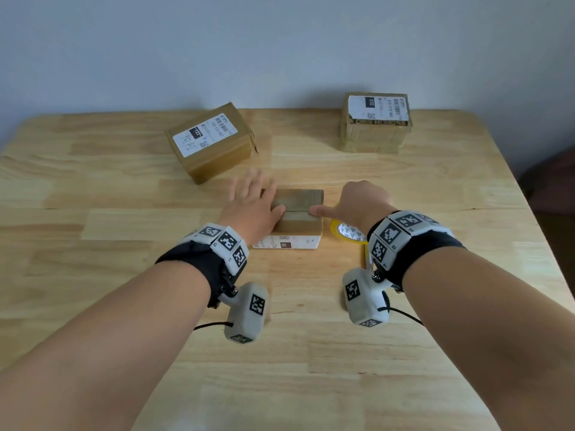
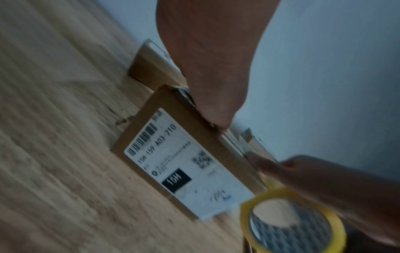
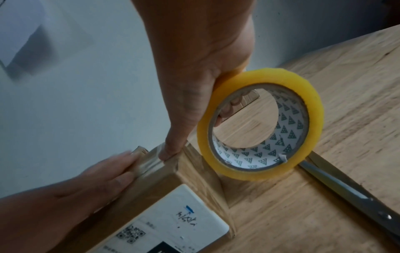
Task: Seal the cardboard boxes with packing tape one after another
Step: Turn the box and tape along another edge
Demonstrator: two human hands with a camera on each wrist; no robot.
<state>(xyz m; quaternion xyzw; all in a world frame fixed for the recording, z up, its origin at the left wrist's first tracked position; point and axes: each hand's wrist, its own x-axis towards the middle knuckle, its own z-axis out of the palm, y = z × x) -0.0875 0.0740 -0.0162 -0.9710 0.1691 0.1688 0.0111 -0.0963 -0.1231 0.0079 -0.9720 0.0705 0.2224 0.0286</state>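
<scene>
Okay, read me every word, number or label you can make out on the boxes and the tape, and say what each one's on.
"15H-159-A03-210" and "15H": label of the near box.
"722-122-001": label of the back left box.
"070": label of the back right box.
Small print, barcodes, QR codes and handwriting on all labels: not readable.
Tape roll: only a triangle pattern inside, no text.

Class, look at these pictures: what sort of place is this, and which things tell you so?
Probably a home or small packing spot: a wooden table against a plain wall, labelled cardboard boxes, and a tape roll.
</scene>
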